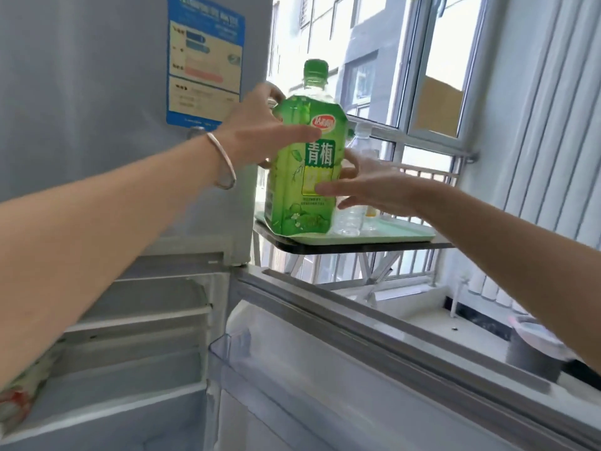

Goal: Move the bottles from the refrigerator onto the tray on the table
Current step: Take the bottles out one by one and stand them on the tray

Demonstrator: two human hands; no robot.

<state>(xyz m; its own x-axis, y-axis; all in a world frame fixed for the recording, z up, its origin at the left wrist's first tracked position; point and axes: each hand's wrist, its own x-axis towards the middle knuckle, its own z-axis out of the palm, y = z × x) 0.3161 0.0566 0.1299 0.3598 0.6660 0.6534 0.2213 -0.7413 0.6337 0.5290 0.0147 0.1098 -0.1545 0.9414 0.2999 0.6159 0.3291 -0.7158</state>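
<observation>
Window behind, fridge [97, 76] door hanging open. L hand [260, 131] & R hand [367, 187] both gripping green bottle [305, 164], upright, its base sitting at tray [390, 234] edge on surface [357, 247].

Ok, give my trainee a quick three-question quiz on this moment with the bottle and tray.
1. True or false: only the left hand touches the green bottle.
2. The tray rests on: A) the refrigerator shelf B) the table C) the windowsill.
3. What colour is the bottle's cap?

Key: 1 false, the right hand holds it too; 2 B; 3 green.
</observation>
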